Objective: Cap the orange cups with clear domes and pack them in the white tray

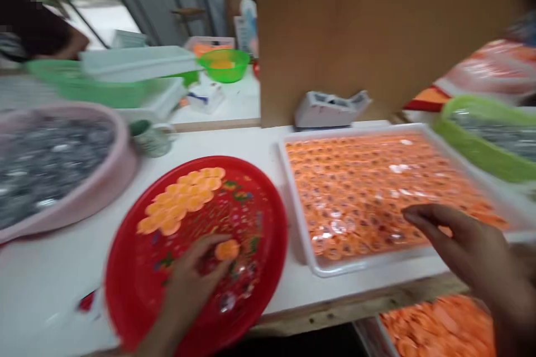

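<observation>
My left hand (195,279) pinches a small round orange disc (227,250) between thumb and fingers, over a round red tray (268,189). On the tray's far left part, several light-orange discs (180,198) lie in close rows. A few shiny clear pieces (228,302) sit near its lower right. My right hand (464,251) is above the near right part of a white tray (305,234) of orange pieces (368,189) with dark centres, set in rows. Its thumb and index finger are closed together; whatever they hold, if anything, cannot be made out.
A pink basin (121,150) of shiny grey-clear pieces stands left, beside a patterned cup (154,140). Green and white trays (142,61) are stacked behind. A lime basin (464,139) stands right. A brown board (335,28) rises behind; a container of orange discs (439,326) is below the table edge.
</observation>
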`<action>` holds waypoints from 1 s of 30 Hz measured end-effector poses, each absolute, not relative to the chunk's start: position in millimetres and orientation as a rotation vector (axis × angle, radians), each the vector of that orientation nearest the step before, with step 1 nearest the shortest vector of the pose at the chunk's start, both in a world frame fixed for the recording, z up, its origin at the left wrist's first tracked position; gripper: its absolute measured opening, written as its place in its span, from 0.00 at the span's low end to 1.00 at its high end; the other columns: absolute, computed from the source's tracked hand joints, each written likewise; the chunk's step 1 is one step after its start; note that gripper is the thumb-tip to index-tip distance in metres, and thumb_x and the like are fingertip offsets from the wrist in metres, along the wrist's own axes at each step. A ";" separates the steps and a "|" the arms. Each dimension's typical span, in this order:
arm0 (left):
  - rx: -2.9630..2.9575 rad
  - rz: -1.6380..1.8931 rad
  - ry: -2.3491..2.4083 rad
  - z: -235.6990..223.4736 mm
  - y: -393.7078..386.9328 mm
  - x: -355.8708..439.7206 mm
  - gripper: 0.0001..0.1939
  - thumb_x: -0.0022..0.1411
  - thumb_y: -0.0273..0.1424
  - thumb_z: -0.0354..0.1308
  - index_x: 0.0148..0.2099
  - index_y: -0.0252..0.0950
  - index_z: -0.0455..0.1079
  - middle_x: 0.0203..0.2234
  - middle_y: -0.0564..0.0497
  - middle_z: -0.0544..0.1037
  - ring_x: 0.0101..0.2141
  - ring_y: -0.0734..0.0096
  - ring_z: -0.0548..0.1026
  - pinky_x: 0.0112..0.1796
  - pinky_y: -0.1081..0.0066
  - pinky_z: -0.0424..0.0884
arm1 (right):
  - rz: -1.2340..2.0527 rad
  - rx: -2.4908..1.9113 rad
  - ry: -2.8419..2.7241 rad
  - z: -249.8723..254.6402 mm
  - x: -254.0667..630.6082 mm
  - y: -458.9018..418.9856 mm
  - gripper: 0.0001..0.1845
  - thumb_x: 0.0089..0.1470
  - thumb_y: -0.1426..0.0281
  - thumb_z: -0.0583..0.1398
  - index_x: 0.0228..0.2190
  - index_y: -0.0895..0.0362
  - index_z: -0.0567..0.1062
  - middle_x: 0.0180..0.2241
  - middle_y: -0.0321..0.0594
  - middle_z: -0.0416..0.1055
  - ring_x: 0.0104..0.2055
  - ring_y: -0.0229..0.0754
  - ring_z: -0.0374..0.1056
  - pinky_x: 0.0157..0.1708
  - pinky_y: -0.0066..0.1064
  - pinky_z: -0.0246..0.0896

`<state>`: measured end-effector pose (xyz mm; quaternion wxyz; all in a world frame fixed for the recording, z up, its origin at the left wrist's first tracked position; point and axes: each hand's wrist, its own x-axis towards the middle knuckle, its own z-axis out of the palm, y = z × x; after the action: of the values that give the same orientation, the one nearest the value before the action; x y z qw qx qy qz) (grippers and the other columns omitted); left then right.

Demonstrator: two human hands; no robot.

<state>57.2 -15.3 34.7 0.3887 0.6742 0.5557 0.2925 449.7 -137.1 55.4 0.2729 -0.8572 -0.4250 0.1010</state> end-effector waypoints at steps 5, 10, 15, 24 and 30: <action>1.499 0.712 1.293 26.8 -27.2 50.0 0.18 0.51 0.26 0.62 0.46 0.40 0.73 0.42 0.50 0.80 0.44 0.64 0.77 0.45 0.68 0.74 | 0.969 -1.595 -1.412 30.7 284.8 -97.0 0.06 0.56 0.65 0.61 0.35 0.51 0.77 0.34 0.39 0.75 0.36 0.44 0.71 0.36 0.33 0.66; 1.427 0.702 1.172 24.2 -38.3 49.2 0.18 0.51 0.25 0.62 0.46 0.40 0.73 0.41 0.51 0.80 0.43 0.65 0.77 0.46 0.68 0.73 | 1.277 -1.472 -1.218 7.6 202.8 -59.0 0.06 0.51 0.67 0.64 0.32 0.56 0.75 0.30 0.37 0.72 0.32 0.40 0.68 0.31 0.29 0.63; 1.262 0.721 1.188 15.5 -35.3 19.7 0.14 0.50 0.24 0.63 0.42 0.40 0.75 0.39 0.52 0.80 0.43 0.66 0.77 0.48 0.70 0.72 | 1.454 -1.539 -1.164 -5.8 202.3 -61.5 0.07 0.55 0.66 0.59 0.30 0.57 0.73 0.22 0.34 0.69 0.23 0.38 0.65 0.25 0.29 0.60; 1.018 0.748 1.309 15.7 -13.2 -29.2 0.14 0.54 0.30 0.64 0.44 0.39 0.73 0.36 0.53 0.77 0.29 0.74 0.76 0.28 0.78 0.74 | 0.970 -1.681 -1.782 -11.0 191.6 -61.3 0.13 0.54 0.83 0.53 0.30 0.56 0.73 0.32 0.39 0.71 0.34 0.40 0.69 0.35 0.29 0.63; 1.065 0.773 1.290 10.8 -12.1 -26.1 0.13 0.51 0.25 0.63 0.42 0.37 0.73 0.32 0.53 0.79 0.32 0.70 0.77 0.34 0.74 0.76 | 1.094 -1.574 -1.901 -7.9 172.9 -67.8 0.15 0.52 0.86 0.54 0.29 0.56 0.72 0.32 0.36 0.68 0.33 0.37 0.67 0.34 0.26 0.62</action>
<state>-26.1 -12.1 10.8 0.6047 0.4603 0.5574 0.3342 172.9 -67.8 -7.9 0.2192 -0.5689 -0.6869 0.3956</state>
